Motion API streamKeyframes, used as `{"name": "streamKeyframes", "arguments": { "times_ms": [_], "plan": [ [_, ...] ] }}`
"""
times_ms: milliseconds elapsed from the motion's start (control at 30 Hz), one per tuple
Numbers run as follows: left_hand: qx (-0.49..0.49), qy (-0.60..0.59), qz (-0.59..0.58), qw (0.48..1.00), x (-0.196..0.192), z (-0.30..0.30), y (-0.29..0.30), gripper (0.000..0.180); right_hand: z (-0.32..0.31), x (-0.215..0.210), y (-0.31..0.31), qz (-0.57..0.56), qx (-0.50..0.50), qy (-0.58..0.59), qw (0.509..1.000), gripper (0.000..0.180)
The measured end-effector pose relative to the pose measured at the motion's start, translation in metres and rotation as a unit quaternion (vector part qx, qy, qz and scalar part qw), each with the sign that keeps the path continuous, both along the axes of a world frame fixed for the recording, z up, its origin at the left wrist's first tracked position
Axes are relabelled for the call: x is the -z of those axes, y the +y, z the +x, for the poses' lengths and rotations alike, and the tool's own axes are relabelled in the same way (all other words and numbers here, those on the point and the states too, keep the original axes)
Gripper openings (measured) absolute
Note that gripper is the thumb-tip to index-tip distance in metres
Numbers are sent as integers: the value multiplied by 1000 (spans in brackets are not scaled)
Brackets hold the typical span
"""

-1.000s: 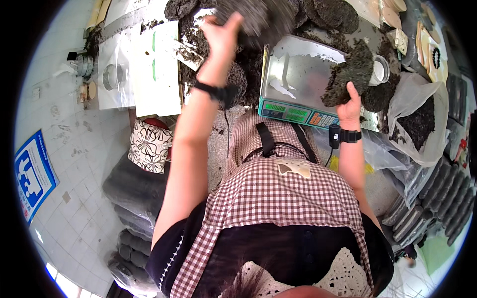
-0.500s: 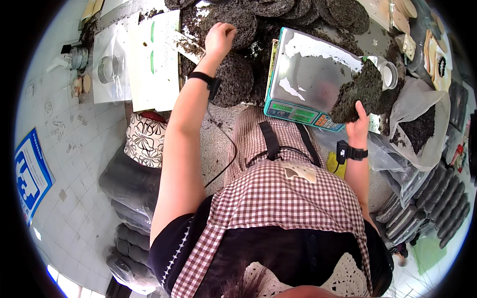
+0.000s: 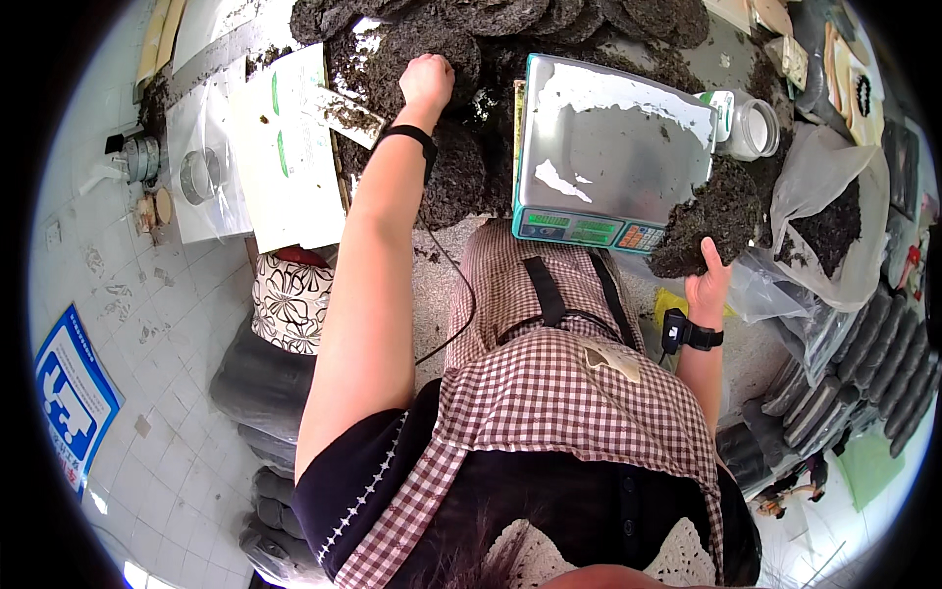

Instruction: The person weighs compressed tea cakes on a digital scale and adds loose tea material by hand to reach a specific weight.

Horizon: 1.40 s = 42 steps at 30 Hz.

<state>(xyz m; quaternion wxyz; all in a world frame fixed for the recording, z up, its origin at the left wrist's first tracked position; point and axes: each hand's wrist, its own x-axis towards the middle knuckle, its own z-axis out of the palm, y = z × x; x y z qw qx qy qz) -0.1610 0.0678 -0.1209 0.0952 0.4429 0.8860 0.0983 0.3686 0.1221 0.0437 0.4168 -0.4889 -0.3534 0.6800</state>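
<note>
A thin, dark, round cake of what looks like dried seaweed (image 3: 711,221) is in my right hand (image 3: 708,280). My thumb lies on top of the cake, and the fingers beneath are hidden. The cake is at the right front corner of a digital scale (image 3: 618,137) with a steel pan and a green display. Over more dark round cakes (image 3: 461,54), my left hand (image 3: 427,83) is closed with its fingers curled; whatever is in it, if anything, is hidden.
White-green sheets (image 3: 285,147) and a clear plastic sheet with a ring (image 3: 201,177) lie at left. Right of the scale are an open white jar (image 3: 754,131) and a plastic bag (image 3: 849,231) with dark flakes. Dark wrapped packs (image 3: 863,363) are stacked at lower right.
The cake in my right hand has moved down, off most of the scale pan, uncovering the pan and jar. My left hand has curled more tightly over the cakes. The whole view has shifted slightly.
</note>
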Motion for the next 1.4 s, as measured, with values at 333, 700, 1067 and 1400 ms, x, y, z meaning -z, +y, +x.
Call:
{"name": "streamKeyframes", "arguments": {
  "times_ms": [333, 700, 1067, 1400],
  "plan": [
    [-195, -586, 193, 762, -67, -67, -49, 25, 59, 31, -4, -28, 90, 29, 995, 40],
    [117, -707, 209, 665, -186, 117, 112, 12, 40, 42, -25, -56, 180, 105, 976, 47],
    [300, -130, 207, 922, -202, 141, 159, 22, 43, 46, -22, 30, 163, 28, 986, 44],
    [-248, -106, 280, 921, -54, -38, -204, 47, 23, 59, 2, 7, 128, -19, 992, 42]
  ]
}}
